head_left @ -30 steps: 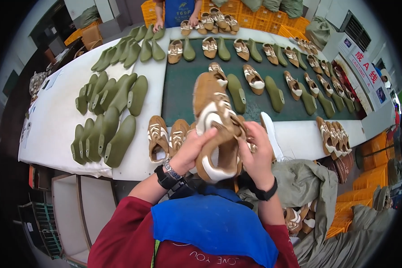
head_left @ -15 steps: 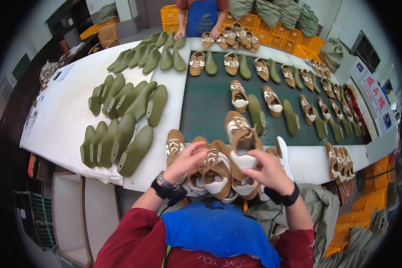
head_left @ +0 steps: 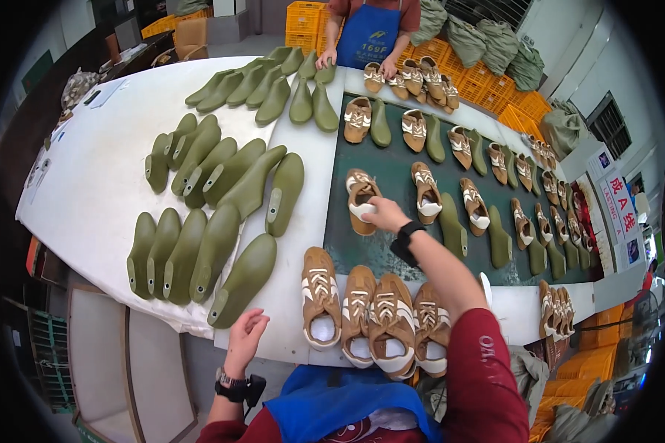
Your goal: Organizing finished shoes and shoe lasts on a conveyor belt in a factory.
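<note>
Right hand [head_left: 383, 213] is pinching the white heel of a brown suede sneaker with white stripes and laces [head_left: 361, 189], thumb and fingers pressing on the back of the collar. The sneaker is sitting at the near-left part of a dark green, scuffed work surface [head_left: 358, 258], toe pointing away from the wearer; cannot tell whether its sole is fully touching. A matching brown sneaker [head_left: 425, 186] is lying just to its right, apart from it.

Left hand [head_left: 247, 334] is holding nothing, fingers loosely curled and apart, hovering near the table edge, just below the closest olive-green plastic shoe last [head_left: 245, 279]. More olive-green lasts [head_left: 184, 251] are lying in rows on the white tabletop [head_left: 89, 192] at left.

Four brown-and-white sneakers [head_left: 391, 314] are standing side by side along the near edge, toes facing away, between the two forearms. Further sneakers and lasts are alternating in rows across the green surface.

Across the table, a person in a blue apron [head_left: 373, 35] is resting one hand [head_left: 326, 57] on lasts and keeping the other [head_left: 389, 68] beside a heap of brown sneakers [head_left: 430, 80]. Orange plastic crates [head_left: 303, 16] and grey-green sacks [head_left: 482, 48] are standing behind.
</note>
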The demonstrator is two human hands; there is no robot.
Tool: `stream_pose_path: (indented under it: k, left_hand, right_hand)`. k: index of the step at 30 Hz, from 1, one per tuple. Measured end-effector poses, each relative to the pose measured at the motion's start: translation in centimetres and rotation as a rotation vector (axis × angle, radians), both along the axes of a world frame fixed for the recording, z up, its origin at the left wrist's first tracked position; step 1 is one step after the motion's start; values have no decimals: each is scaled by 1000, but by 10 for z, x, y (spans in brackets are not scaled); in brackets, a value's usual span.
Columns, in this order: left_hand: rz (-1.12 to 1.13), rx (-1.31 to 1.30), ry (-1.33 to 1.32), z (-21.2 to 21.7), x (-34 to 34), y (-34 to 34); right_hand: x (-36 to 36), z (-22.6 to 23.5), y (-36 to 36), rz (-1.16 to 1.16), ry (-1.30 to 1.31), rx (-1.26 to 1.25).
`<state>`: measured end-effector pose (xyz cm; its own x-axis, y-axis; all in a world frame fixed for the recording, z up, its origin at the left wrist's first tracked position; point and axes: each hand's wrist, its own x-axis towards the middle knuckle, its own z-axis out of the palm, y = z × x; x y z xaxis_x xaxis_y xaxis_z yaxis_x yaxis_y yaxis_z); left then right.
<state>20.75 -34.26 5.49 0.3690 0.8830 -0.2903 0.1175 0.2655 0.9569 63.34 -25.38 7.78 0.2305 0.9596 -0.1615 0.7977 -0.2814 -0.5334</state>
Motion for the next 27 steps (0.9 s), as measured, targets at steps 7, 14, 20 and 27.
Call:
stream_pose_path:
  k: [7,14,20,27]
  left_hand:
    - [-250,309,145,60,21,51]
    - [-414,936,1095,61,123,195]
    - [-514,741,1077,-20,163,270]
    - [-330,-48,142,17,203,245]
  right_hand:
    - [-5,-59,8,26,1,33]
    - [26,132,-128,63,151,106]
    - [37,166,-384,-646,89,344]
    - [-75,85,-676,-1545,81,341]
